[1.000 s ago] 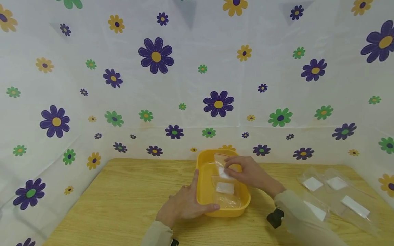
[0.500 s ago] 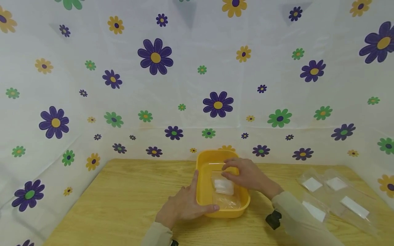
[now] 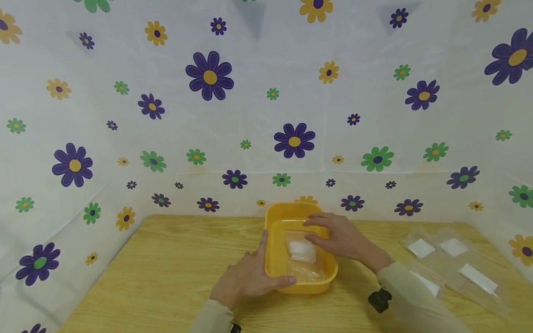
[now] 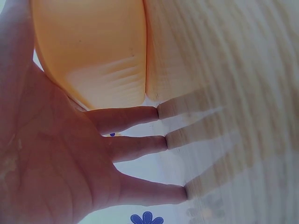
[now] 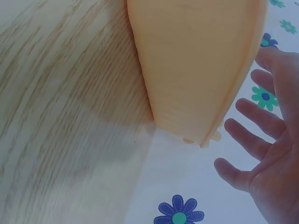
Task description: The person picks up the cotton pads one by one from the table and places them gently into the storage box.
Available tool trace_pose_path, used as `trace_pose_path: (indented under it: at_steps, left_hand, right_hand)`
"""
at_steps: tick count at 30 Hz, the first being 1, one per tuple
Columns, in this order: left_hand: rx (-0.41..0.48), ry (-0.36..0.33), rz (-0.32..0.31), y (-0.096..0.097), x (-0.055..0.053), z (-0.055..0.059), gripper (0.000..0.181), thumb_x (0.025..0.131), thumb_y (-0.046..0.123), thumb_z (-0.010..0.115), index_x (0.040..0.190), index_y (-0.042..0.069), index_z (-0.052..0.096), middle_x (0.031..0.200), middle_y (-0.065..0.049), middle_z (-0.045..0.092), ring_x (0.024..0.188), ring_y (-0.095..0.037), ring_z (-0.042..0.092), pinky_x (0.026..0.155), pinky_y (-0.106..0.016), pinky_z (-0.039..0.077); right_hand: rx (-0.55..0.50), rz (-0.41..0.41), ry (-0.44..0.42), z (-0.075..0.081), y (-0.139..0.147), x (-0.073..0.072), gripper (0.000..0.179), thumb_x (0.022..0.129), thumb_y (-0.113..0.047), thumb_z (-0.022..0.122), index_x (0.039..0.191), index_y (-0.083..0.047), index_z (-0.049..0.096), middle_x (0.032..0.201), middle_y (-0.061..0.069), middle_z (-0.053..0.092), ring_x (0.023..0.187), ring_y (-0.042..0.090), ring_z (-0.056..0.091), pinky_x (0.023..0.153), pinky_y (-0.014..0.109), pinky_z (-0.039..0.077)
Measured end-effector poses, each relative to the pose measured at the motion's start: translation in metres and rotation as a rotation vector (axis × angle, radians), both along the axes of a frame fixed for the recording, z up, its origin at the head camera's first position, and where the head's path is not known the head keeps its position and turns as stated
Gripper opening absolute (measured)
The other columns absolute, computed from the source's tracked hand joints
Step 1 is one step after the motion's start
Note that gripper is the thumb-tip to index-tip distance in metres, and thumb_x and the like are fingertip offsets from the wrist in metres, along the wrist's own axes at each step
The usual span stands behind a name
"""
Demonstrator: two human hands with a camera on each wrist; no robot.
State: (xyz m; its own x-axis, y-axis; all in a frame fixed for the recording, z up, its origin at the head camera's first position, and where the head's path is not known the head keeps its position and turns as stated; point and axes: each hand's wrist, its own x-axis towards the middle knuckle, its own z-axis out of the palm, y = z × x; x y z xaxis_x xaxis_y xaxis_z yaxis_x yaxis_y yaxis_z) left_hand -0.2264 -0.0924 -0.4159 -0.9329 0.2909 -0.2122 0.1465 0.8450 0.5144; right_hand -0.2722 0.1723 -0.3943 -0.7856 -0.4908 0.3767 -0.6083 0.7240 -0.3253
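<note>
A yellow plastic tub (image 3: 275,259) stands on the wooden table. Inside it lie clear zip bags (image 3: 306,269), overlapping, with white rectangular pieces (image 3: 302,251) in them. My left hand (image 3: 250,275) steadies the tub at its near left corner, thumb along the front rim and index finger up the left side. In the left wrist view, its other fingers (image 4: 135,142) are straight and spread, tips on the tabletop. My right hand (image 3: 343,237) hovers over the tub's right rim, fingers loosely bent and holding nothing.
Several more clear bags with white pieces (image 3: 477,278) lie on the right of the table (image 3: 183,259), partly behind the right sleeve (image 3: 410,296). A white cloth with printed flowers (image 3: 250,115) encloses the table's back and sides.
My right hand has let a clear bag with a white piece down onto the other in the tub, then drawn slightly back to the right. The left hand has stayed put.
</note>
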Motion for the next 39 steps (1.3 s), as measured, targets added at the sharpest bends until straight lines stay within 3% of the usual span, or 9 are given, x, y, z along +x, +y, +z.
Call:
trace_pose_path:
  at_steps: [7, 15, 20, 26, 39]
  left_hand:
    - [0.002, 0.005, 0.006, 0.000, 0.001, 0.000, 0.135, 0.072, 0.089, 0.063, 0.165, 0.024, -0.011, 0.156, -0.022, 0.048, 0.131, -0.044, 0.057, 0.097, -0.066, 0.052]
    - [0.024, 0.015, 0.000, -0.001, 0.000, -0.003, 0.134, 0.072, 0.088, 0.063, 0.166, 0.024, -0.008, 0.153, -0.023, 0.050, 0.125, -0.040, 0.061, 0.094, -0.062, 0.055]
    - [0.033, 0.022, -0.004, -0.001, 0.000, -0.003, 0.134, 0.073, 0.088, 0.064, 0.166, 0.023, -0.008, 0.154, -0.023, 0.050, 0.127, -0.040, 0.061, 0.094, -0.061, 0.055]
    - [0.032, 0.011, 0.004, -0.002, 0.001, -0.001, 0.135, 0.072, 0.087, 0.065, 0.166, 0.024, -0.007, 0.154, -0.021, 0.050, 0.126, -0.038, 0.060, 0.094, -0.062, 0.054]
    - [0.005, 0.012, 0.026, -0.001, 0.001, -0.004, 0.134, 0.070, 0.090, 0.063, 0.166, 0.026, -0.007, 0.157, -0.018, 0.048, 0.132, -0.040, 0.057, 0.097, -0.068, 0.051]
  right_hand:
    - [0.056, -0.020, 0.070, 0.003, 0.010, 0.009, 0.042, 0.094, -0.037, 0.074, 0.132, -0.018, 0.070, 0.144, 0.015, 0.062, 0.133, 0.041, 0.059, 0.105, 0.067, 0.047]
    - [0.192, -0.142, 0.064, 0.005, 0.017, 0.021, 0.068, 0.094, -0.055, 0.066, 0.152, -0.023, 0.051, 0.163, 0.015, 0.040, 0.149, 0.050, 0.034, 0.113, 0.079, 0.026]
    - [0.256, -0.226, 0.092, 0.003, 0.022, 0.026, 0.073, 0.093, -0.061, 0.063, 0.154, -0.025, 0.047, 0.165, 0.016, 0.037, 0.149, 0.053, 0.031, 0.112, 0.083, 0.022]
    - [0.266, -0.307, 0.054, 0.002, 0.032, 0.033, 0.081, 0.091, -0.069, 0.058, 0.157, -0.025, 0.043, 0.167, 0.018, 0.032, 0.151, 0.055, 0.025, 0.111, 0.086, 0.017]
    - [0.279, -0.366, 0.040, -0.003, 0.059, 0.044, 0.086, 0.089, -0.073, 0.058, 0.159, -0.026, 0.038, 0.167, 0.021, 0.030, 0.149, 0.059, 0.023, 0.106, 0.089, 0.015]
